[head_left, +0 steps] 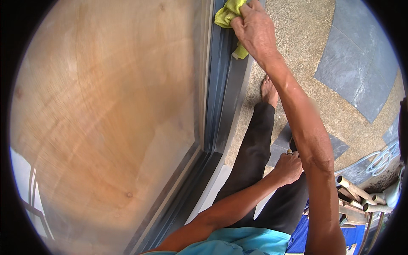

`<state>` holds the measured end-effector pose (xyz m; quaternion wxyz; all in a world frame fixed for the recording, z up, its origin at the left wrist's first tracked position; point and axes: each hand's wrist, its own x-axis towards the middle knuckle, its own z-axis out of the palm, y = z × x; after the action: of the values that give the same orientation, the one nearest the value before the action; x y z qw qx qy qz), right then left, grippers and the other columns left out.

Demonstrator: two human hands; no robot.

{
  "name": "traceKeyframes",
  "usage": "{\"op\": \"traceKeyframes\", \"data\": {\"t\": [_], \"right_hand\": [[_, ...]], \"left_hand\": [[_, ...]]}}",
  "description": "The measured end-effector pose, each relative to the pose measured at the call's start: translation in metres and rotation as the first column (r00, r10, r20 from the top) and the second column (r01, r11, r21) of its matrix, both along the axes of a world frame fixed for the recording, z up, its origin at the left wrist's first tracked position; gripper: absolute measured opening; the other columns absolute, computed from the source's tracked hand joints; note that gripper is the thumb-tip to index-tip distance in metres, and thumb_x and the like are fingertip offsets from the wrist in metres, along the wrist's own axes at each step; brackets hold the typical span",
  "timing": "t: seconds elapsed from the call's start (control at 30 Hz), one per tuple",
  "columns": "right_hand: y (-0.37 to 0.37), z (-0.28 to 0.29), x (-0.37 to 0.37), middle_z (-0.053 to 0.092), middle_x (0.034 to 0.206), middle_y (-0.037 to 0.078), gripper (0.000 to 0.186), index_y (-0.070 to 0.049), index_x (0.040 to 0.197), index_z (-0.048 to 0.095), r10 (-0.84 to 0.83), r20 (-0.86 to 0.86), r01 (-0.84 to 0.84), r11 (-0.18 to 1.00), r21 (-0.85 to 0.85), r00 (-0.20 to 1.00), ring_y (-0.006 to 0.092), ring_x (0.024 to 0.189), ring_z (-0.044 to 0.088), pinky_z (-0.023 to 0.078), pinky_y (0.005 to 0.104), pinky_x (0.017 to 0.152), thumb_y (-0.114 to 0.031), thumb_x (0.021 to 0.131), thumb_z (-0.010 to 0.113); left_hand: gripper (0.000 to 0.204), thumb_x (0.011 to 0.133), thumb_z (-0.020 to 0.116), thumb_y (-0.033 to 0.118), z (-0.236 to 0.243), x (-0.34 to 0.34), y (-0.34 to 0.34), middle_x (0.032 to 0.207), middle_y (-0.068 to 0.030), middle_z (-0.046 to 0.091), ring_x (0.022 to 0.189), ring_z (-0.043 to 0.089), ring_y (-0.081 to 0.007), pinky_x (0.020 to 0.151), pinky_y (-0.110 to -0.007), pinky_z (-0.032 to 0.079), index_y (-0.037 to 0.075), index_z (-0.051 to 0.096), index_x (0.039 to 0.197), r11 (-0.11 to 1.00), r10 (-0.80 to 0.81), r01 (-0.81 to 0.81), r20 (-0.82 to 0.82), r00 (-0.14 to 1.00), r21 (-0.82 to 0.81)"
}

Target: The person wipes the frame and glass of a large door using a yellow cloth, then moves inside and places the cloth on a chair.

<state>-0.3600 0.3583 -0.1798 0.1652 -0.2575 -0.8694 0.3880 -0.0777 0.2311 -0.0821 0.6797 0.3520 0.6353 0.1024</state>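
Note:
My right hand [256, 32] is stretched far up along a dark grey window frame [221, 63], its fingers closed on a yellow-green cloth [228, 13]. The cloth is bunched against the frame, and a loose end hangs below the fingers. My left hand [289, 168] is closed in front of my dark trousers, under my right forearm. A small yellowish bit and something dark show at its fingers, but I cannot make out what it grips. To the left of the frame, a large glass pane [127, 106] shows a brown wood-grained surface and some reflections.
Below on the right lies a rough tan floor [297, 25] with dark grey slabs [357, 55] on it. My bare foot [268, 91] stands near the frame's ledge. At lower right are a coiled light-blue hose [382, 160], several tubes [357, 189] and a blue sheet [298, 236].

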Motion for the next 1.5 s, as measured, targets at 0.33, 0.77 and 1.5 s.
{"op": "traceKeyframes", "data": {"t": [0.33, 0.77, 1.5], "right_hand": [[-0.14, 0.001, 0.12, 0.056, 0.102, 0.011, 0.03, 0.001, 0.11, 0.065, 0.526, 0.016, -0.524, 0.85, -0.048, 0.851, 0.0232, 0.09, 0.064, 0.06, 0.0324, 0.066, -0.008, 0.082, 0.062], [-0.009, -0.035, 0.156, 0.068, 0.106, 0.015, 0.035, 0.004, 0.129, 0.056, -0.441, 0.375, 0.296, -0.239, -0.925, 0.815, 0.0199, 0.091, 0.068, 0.058, 0.0336, 0.085, -0.002, 0.095, 0.048], [-0.004, -0.059, 0.024, 0.045, 0.103, 0.017, 0.037, 0.0, 0.103, 0.044, -0.312, -0.039, 0.111, 0.45, -0.886, 0.949, 0.03, 0.099, 0.045, 0.039, 0.0412, 0.094, -0.033, 0.092, 0.053]], "left_hand": [[0.029, 0.093, 0.067, 0.026, -0.003, 0.028, -0.025, 0.117, -0.0102, 0.061, 0.114, 0.054, -0.0196, 0.091, -0.036, 0.044, 0.008, 0.057, 0.113, 0.691, 0.722, -0.685, 0.263, 0.64, -0.23], [0.023, 0.091, 0.056, 0.021, 0.008, 0.005, -0.015, 0.099, -0.0214, 0.07, 0.097, 0.069, -0.0335, 0.08, -0.051, 0.052, 0.003, 0.068, 0.1, 0.999, -0.032, 0.03, -0.095, 0.995, -0.028], [0.029, 0.088, 0.065, 0.028, -0.004, 0.002, -0.003, 0.103, -0.0087, 0.072, 0.099, 0.069, -0.0288, 0.065, -0.045, 0.05, 0.013, 0.066, 0.113, 0.963, -0.26, 0.264, 0.075, 0.963, -0.046]]}}
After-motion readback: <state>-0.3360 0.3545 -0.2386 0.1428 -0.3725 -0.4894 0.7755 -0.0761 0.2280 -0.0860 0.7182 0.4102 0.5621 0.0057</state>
